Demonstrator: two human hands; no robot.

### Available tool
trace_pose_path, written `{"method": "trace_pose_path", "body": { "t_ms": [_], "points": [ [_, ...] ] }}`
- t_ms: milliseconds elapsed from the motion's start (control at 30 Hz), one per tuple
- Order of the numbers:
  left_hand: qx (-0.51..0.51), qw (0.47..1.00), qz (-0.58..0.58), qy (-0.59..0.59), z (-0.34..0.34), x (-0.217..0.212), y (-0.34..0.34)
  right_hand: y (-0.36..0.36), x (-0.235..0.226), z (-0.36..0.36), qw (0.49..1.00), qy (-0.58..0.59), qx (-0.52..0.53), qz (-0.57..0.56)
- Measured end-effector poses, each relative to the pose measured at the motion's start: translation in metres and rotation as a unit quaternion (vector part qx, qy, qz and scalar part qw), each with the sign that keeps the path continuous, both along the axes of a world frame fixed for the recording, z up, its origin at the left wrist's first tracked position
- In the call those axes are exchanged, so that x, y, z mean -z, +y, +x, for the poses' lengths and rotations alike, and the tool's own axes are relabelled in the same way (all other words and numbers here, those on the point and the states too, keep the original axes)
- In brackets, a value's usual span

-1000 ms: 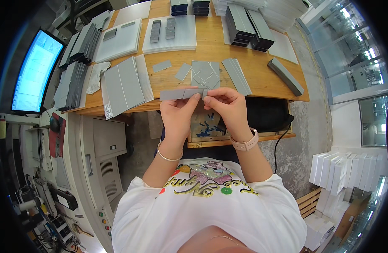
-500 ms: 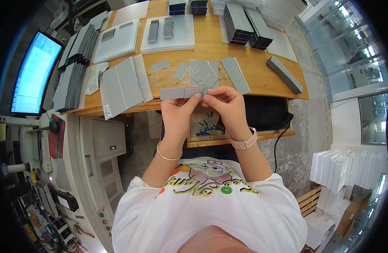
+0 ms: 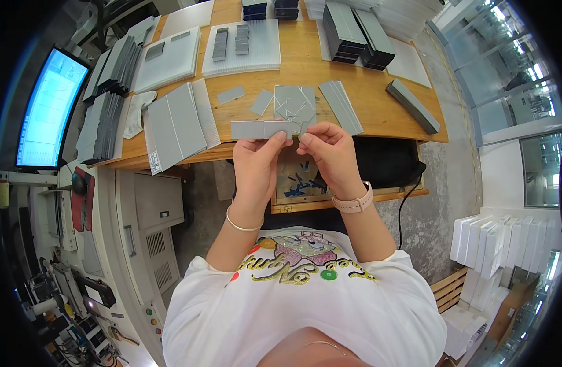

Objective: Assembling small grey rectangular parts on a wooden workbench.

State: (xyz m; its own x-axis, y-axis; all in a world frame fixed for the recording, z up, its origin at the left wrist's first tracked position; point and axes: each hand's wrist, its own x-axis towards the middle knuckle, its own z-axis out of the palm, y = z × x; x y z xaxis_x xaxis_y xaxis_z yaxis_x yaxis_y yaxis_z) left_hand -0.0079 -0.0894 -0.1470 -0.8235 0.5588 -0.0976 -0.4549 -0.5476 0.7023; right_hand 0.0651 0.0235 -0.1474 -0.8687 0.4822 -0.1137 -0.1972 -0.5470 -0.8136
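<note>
Grey, flat and rectangular, a thin strip of card-like material (image 3: pixel 260 129) was held in the air just over the near edge of the light wooden worktable (image 3: pixel 305 67), level with the person's chest. The left hand (image 3: pixel 256 162) pinched it from below, thumb and fingers closed narrowly on its right end, apparently so that most of its length stuck out free to the person's left. The right hand (image 3: pixel 330 150) met it at that same end, fingertips drawn tight together on what looked like a small grey tab or corner; whether that piece was part of the strip or separate could not be told. The grip at one end seemed chosen to let both hands work the same spot.

The strip's long axis ran left to right, nearly parallel to the table edge, broad face toward the camera.

Beyond the hands lay a square grey sheet with cut lines (image 3: pixel 295 102), a few loose small grey pieces (image 3: pixel 231 94), a long grey slat (image 3: pixel 341 107) and, to the left, a grey folded board (image 3: pixel 174 122). Stacks of dark grey trays (image 3: pixel 349 27) stood at the far side, and a lit monitor (image 3: pixel 48 107) stood to the left.
</note>
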Motion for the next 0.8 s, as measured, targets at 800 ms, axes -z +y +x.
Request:
{"method": "trace_pose_path", "body": {
  "t_ms": [800],
  "points": [
    [-0.001, 1.0, -0.019, 0.002, 0.002, -0.001, -0.001, -0.003, 0.008, -0.001, 1.0, -0.011, -0.019, 0.021]
  ]
}}
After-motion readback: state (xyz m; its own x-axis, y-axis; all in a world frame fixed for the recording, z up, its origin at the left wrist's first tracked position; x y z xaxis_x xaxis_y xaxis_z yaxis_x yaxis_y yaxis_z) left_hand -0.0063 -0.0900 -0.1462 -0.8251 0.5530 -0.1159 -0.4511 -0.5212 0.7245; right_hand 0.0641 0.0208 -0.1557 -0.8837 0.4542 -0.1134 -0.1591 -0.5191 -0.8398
